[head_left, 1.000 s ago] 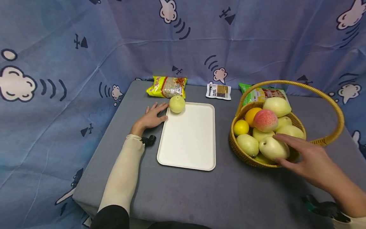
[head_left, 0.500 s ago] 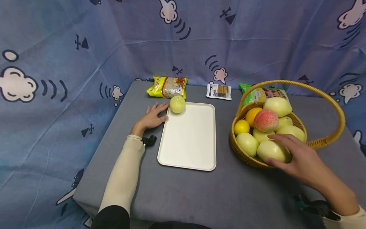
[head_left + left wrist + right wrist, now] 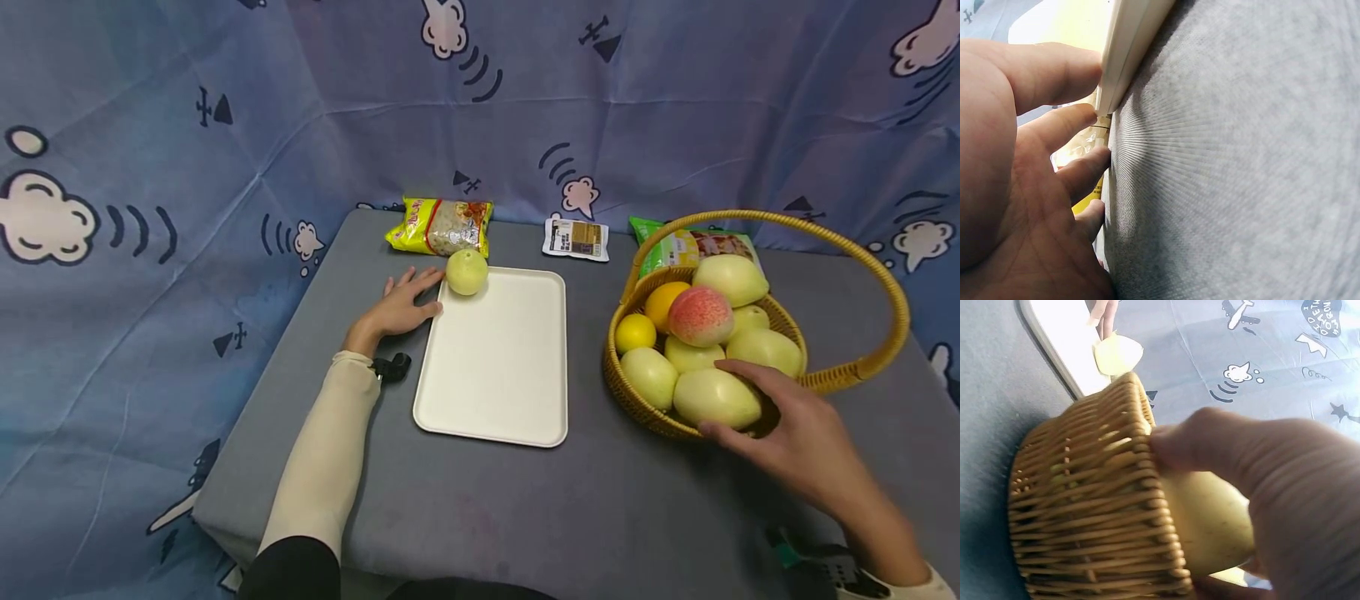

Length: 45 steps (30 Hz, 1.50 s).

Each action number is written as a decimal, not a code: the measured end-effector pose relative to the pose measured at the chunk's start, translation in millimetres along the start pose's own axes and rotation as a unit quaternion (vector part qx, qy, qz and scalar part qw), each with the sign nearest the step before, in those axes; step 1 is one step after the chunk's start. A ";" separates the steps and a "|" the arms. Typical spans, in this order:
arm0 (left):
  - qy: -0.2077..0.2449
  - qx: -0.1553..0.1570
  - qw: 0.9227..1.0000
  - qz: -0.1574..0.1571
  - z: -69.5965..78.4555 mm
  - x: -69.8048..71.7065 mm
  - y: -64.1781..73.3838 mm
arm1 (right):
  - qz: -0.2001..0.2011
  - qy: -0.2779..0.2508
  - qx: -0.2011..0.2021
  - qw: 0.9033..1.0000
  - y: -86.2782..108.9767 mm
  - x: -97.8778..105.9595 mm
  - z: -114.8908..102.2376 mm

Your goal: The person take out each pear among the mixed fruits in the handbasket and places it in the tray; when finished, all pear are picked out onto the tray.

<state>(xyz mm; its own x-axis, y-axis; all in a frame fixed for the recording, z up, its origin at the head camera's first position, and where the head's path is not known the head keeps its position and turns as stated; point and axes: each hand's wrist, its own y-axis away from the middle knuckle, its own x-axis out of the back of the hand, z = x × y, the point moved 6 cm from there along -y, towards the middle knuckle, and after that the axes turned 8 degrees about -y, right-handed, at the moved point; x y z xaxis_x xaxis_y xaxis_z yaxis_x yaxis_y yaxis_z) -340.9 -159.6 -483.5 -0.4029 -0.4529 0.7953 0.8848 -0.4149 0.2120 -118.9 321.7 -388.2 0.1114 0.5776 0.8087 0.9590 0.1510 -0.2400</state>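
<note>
In the head view my left hand [image 3: 397, 310] rests on the cloth with fingers spread, thumb against the left edge of a white tray [image 3: 495, 358]. Its fingertips lie close to a round pale green fruit [image 3: 467, 272] on the tray's far left corner. My right hand [image 3: 810, 437] is at the near side of a wicker basket [image 3: 626, 392] full of fruit. Its thumb and fingers are loosely spread around the right end of an oval pale green fruit [image 3: 716, 398], a dark gap showing by the palm. In the right wrist view the thumb [image 3: 1191, 440] lies at the basket's rim.
A peach [image 3: 701, 317], an orange [image 3: 663, 306], a lemon [image 3: 634, 332] and several pale green fruits share the basket under its tall handle [image 3: 896, 308]. Behind stand a yellow bag [image 3: 442, 227], a white packet [image 3: 576, 240] and a green bag [image 3: 682, 248], before a blue patterned curtain.
The oval fruit has turned and settled lower at the basket's near side. My right hand first moved left with it, then drew back slightly right. The left hand has stayed put.
</note>
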 end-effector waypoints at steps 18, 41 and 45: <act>0.007 0.005 1.000 -0.001 0.4 0.9 -1.0 | 0.047 -0.153 0.017 0.987 -14.7 13.3 -38.8; 0.007 0.001 1.000 -0.002 2.4 -0.5 1.7 | 0.008 -0.261 0.078 0.962 -121.3 -50.5 -103.9; 0.007 0.003 1.000 0.000 1.3 -0.5 0.5 | 0.012 -0.272 0.083 0.959 -137.8 -66.7 -111.3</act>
<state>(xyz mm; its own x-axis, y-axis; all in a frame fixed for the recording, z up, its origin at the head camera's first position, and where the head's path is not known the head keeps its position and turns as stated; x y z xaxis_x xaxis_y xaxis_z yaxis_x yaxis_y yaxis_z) -340.0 -158.5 -483.0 -0.4055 -0.4634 0.7879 0.8865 -0.4096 0.2153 -229.4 173.1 -349.2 -0.0632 0.9086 0.4130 0.8986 0.2319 -0.3726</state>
